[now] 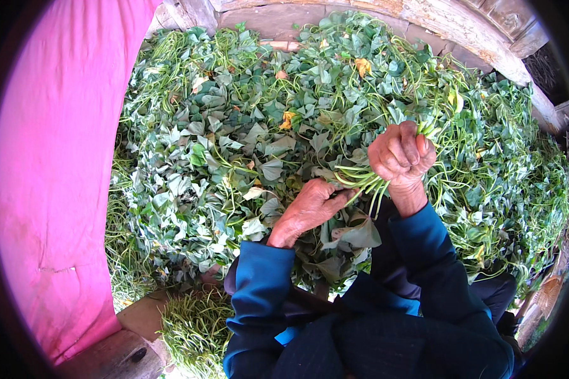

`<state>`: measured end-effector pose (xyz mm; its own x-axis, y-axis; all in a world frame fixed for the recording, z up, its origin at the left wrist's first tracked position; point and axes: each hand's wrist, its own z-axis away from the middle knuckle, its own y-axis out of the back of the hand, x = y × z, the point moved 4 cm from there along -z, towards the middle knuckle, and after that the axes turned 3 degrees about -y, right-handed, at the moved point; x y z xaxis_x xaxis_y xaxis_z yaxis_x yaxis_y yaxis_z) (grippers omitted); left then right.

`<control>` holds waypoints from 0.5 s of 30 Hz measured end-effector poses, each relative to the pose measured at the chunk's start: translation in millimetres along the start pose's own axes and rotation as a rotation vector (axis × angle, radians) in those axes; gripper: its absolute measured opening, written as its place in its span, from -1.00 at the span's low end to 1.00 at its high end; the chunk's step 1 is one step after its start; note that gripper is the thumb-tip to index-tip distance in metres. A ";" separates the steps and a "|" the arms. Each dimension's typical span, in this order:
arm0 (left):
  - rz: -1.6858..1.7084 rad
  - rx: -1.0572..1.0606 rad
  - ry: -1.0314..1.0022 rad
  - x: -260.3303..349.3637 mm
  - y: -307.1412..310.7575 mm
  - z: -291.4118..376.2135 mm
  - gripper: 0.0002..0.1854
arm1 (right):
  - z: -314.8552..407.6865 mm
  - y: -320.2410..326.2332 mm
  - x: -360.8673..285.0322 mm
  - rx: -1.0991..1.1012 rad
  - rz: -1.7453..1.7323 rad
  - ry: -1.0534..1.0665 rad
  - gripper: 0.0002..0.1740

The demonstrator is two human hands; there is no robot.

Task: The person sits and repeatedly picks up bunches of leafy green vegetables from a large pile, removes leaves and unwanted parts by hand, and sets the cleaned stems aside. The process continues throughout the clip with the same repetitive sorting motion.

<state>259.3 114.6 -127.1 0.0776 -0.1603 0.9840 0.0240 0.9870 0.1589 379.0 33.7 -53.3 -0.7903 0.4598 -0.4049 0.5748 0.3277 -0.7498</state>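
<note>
My right hand (400, 154) is closed in a fist around a bunch of pale green leaf stems (360, 177). The stem ends fan out toward the left from below the fist, and short green ends stick out above it. Lower and to the left, my left hand (315, 206) has its thumb and forefinger against the tips of these stems. Its other fingers are hidden, so a grip cannot be made out. Just below it are large, limp grey-green leaves (360, 234). Under both hands spreads a thick heap of cut greens (265, 142), resembling sweet potato leaves.
A pink cloth (57, 166) hangs along the left side. Wooden beams (455, 28) and stone slabs (270, 21) border the heap at the back. A pile of bare green stems (197, 327) lies at lower left, beside a wooden plank (118, 355).
</note>
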 end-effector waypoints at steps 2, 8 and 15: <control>-0.046 0.072 -0.105 2.0 3.5 0.2 -0.74 | -0.3 0.2 0.0 0.003 0.015 -0.020 -0.55; -0.230 0.360 -0.061 -15.8 9.7 -5.1 -0.82 | 5.3 -2.2 20.0 0.252 0.208 -0.004 -0.75; -0.705 0.805 0.246 -11.0 75.4 17.3 -0.81 | 8.8 -32.0 18.2 0.070 0.486 0.198 -0.78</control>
<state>243.0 190.9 -124.5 0.5005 -0.6013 0.6228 -0.5098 0.3767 0.7734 344.4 24.4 -41.2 -0.3768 0.6940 -0.6134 0.8444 -0.0149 -0.5356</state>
